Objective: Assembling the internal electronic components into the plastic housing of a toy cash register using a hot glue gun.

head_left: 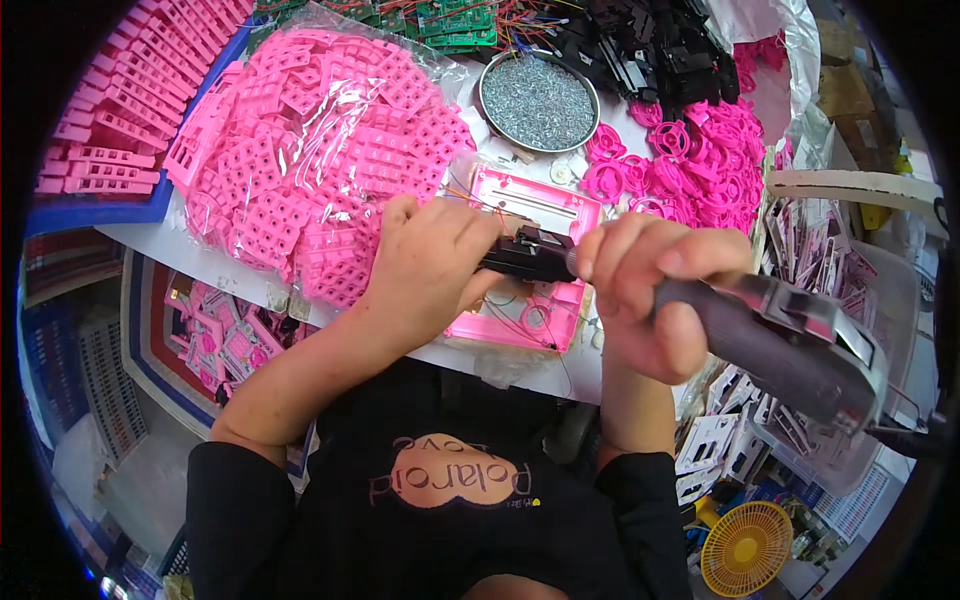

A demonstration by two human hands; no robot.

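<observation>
My right hand is closed around a dark grey electric screwdriver, whose body slants down to the right. Its front end points left at a black plastic part; the tip's exact contact is hidden. My left hand has its fingers bent around the left end of that black part, pressing it over a shallow pink plastic casing. Thin wires and a pink ring show inside the casing, which lies on the white table in front of me.
A clear bag of pink button plates lies left of the casing. Behind stand a round dish of small metal screws, green circuit boards and black parts. Pink rings are heaped right. A clear bin holds white pieces.
</observation>
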